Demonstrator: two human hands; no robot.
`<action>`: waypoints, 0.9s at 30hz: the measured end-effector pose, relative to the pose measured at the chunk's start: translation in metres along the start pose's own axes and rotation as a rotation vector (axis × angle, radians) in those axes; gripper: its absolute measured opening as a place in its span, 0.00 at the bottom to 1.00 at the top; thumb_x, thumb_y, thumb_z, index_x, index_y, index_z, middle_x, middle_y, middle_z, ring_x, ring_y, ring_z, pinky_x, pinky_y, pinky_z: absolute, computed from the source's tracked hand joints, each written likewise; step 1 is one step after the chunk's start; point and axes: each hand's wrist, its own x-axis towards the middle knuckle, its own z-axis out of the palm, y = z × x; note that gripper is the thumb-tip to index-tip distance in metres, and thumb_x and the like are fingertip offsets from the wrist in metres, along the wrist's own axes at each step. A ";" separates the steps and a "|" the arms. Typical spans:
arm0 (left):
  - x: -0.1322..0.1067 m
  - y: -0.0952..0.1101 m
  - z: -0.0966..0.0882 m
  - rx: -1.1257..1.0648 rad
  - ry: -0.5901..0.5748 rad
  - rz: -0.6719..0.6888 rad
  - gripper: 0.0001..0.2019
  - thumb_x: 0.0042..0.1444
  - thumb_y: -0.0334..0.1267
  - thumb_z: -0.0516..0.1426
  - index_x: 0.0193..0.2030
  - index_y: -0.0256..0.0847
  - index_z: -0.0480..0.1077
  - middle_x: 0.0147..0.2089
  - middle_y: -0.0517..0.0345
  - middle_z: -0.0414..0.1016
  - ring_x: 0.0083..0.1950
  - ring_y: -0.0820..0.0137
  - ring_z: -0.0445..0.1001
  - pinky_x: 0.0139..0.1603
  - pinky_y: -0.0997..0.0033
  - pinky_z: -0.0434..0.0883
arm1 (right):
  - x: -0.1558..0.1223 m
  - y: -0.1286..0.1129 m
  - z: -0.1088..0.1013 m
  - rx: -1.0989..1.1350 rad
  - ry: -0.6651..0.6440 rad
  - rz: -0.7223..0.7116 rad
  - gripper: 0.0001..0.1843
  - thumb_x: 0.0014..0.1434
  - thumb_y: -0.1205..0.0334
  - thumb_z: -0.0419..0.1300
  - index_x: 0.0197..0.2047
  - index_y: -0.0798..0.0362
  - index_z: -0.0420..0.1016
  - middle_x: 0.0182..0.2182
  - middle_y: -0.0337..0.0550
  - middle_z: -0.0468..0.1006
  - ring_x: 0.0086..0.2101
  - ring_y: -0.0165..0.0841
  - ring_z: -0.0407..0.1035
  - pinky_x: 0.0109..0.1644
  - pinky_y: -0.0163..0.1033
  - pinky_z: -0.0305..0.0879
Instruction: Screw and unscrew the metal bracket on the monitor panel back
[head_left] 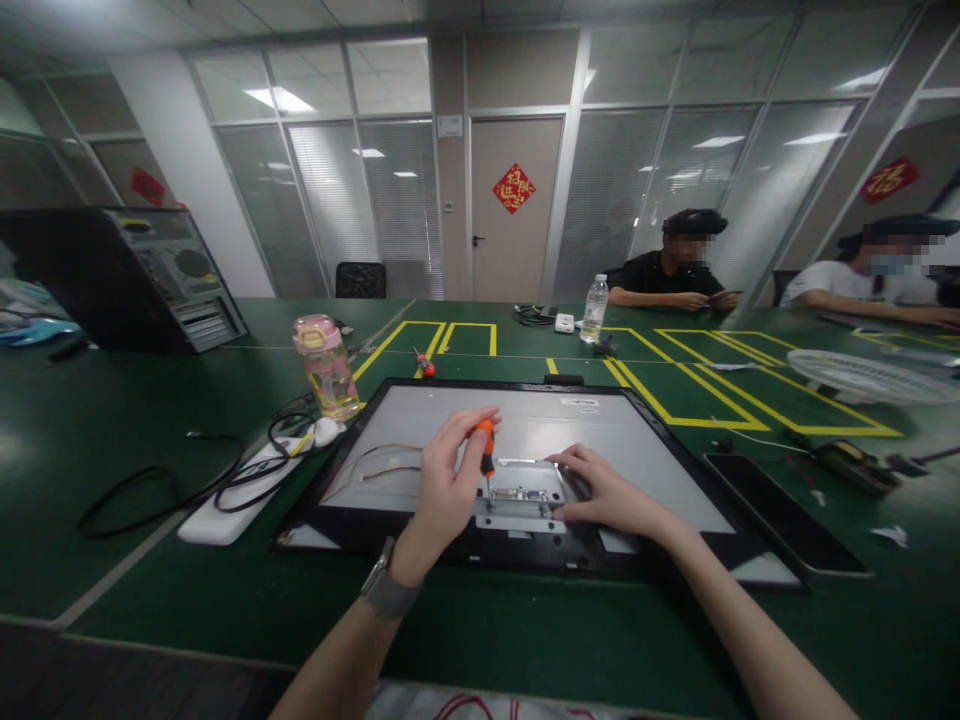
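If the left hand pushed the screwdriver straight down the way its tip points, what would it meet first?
The left hand holds the orange-handled screwdriver upright, tip down. It would first meet the metal bracket on the monitor's back panel, probably at a screw, though that is too small to confirm.

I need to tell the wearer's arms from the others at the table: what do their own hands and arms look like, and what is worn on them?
Both arms come in from the bottom edge and are bare to the elbow, with no sleeves and no gloves. The left hand has a grey watch with a metal-looking band on its wrist. The right hand and its wrist carry nothing; no rings are visible on either hand.
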 end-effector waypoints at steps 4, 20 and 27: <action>0.002 -0.002 0.001 0.017 0.015 0.002 0.10 0.64 0.36 0.53 0.48 0.41 0.74 0.43 0.52 0.73 0.44 0.67 0.74 0.47 0.66 0.71 | 0.000 0.000 0.000 -0.001 0.002 -0.006 0.36 0.49 0.52 0.70 0.60 0.50 0.69 0.51 0.49 0.67 0.52 0.46 0.63 0.60 0.50 0.60; 0.000 -0.004 0.002 -0.035 0.008 -0.036 0.10 0.64 0.38 0.54 0.45 0.41 0.75 0.40 0.51 0.77 0.44 0.65 0.76 0.47 0.65 0.73 | -0.001 -0.001 -0.001 0.008 0.003 -0.016 0.35 0.49 0.53 0.70 0.60 0.49 0.69 0.51 0.48 0.67 0.53 0.46 0.63 0.60 0.50 0.61; 0.004 -0.001 0.000 0.045 0.088 -0.006 0.10 0.61 0.37 0.58 0.48 0.43 0.77 0.39 0.54 0.72 0.42 0.67 0.72 0.45 0.66 0.71 | -0.001 -0.002 -0.001 0.007 0.001 -0.008 0.36 0.49 0.53 0.70 0.60 0.51 0.69 0.51 0.49 0.67 0.53 0.46 0.63 0.60 0.50 0.60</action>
